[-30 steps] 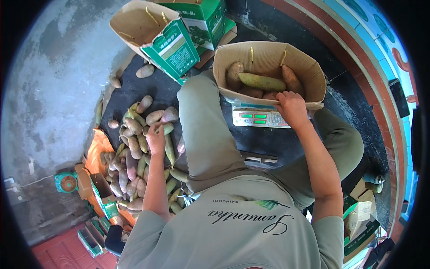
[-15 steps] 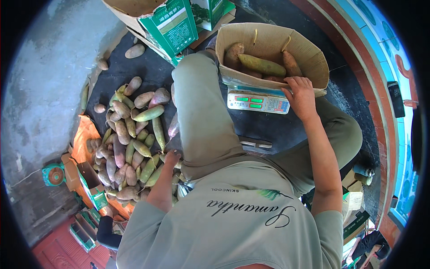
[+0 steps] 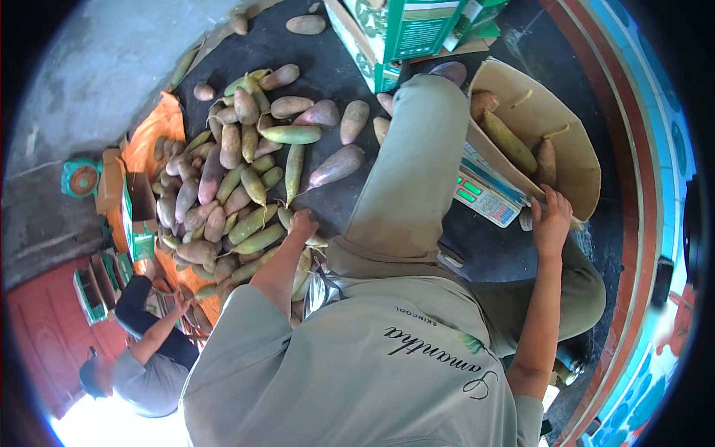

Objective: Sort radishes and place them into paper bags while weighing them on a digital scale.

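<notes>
My right hand [image 3: 552, 219] grips the near rim of a brown cardboard box [image 3: 579, 160], fingers hooked over its edge. Inside the box lie a long green radish [image 3: 509, 141] and several reddish-brown radishes [image 3: 546, 162]. The box rests on a white digital scale [image 3: 488, 201] with a lit green display. My left hand [image 3: 302, 224] is at the right edge of a big heap of muddy radishes [image 3: 229, 145], fingers curled in. Beside that hand lie green radishes [image 3: 258, 239]; whatever its fingers close on is hidden.
Green-and-white cartons [image 3: 421, 30] stand beyond my left knee. Loose radishes [image 3: 337, 165] lie on the dark floor between heap and leg. An orange sheet [image 3: 154, 134] runs under the heap's left side. Another person [image 3: 153, 372] works at lower left, a hand at the heap.
My view has swung, shifting the heap, scale and box within the picture. My right hand stays on the box rim and my left hand by the heap. More of the other person shows.
</notes>
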Demonstrator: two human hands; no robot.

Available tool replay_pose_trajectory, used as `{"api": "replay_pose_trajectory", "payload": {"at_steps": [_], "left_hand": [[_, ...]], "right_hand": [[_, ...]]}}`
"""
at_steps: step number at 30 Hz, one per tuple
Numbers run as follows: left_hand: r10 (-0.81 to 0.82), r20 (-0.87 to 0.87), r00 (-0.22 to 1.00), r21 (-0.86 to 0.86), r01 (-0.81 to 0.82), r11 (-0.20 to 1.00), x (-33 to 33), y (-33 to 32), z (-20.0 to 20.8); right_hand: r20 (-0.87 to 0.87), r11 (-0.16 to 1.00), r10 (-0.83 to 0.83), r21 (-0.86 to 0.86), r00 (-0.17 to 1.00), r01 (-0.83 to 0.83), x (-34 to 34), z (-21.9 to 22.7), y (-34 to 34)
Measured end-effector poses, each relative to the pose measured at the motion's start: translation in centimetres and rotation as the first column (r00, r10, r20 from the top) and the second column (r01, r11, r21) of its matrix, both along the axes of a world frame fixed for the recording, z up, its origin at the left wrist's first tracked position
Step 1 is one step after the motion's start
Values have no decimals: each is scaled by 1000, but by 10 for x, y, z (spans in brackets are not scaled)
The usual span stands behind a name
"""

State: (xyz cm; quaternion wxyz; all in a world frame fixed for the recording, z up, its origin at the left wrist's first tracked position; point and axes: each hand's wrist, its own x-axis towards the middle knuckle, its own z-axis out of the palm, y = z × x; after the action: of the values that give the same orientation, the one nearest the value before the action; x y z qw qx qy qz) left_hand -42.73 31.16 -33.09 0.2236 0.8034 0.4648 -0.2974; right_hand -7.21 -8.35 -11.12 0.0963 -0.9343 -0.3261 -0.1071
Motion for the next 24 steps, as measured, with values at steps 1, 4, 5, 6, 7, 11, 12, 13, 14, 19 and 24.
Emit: {"api": "replay_pose_trajectory", "payload": {"at_steps": [1,4,5,6,7,11,12,13,14,19,24], "left_hand": [[9,-2,1000,2,-9,1000,-2,3,3],[102,41,994,97,-106,990,0,19,0],[99,25,995,94,-101,990,-9,31,-8],[105,5,995,20,-105,994,0,28,-10],[91,44,995,12,-92,996,-16,38,-20],[48,177,983,-54,-39,998,-43,46,-58],[57,168,984,-105,-40,994,-36,43,-62],[-13,159,987,-88,27,996,-55,64,-73],[7,160,987,-99,8,995,-43,52,-78],[186,353,917,-178,-130,975,-7,47,-85],[39,357,933,5,-44,999,12,66,-43]], "right_hand": [[-2,1000,9,2,1000,-9,0,-1,2],[-3,999,-38,-4,999,38,-1,4,-2],[-14,999,-46,-3,999,46,-1,6,4],[-34,998,-65,-17,997,65,-2,8,-2],[-35,999,-47,-8,998,46,-1,7,2],[-42,997,-74,7,996,74,-1,-5,2],[-27,995,-95,0,995,95,-4,-2,-2],[-23,997,-70,35,997,71,-2,0,8],[-22,995,-98,3,995,98,-4,-2,2],[-48,994,-108,13,993,108,-1,-9,-5],[-24,996,-72,44,997,73,3,-10,4]]}}
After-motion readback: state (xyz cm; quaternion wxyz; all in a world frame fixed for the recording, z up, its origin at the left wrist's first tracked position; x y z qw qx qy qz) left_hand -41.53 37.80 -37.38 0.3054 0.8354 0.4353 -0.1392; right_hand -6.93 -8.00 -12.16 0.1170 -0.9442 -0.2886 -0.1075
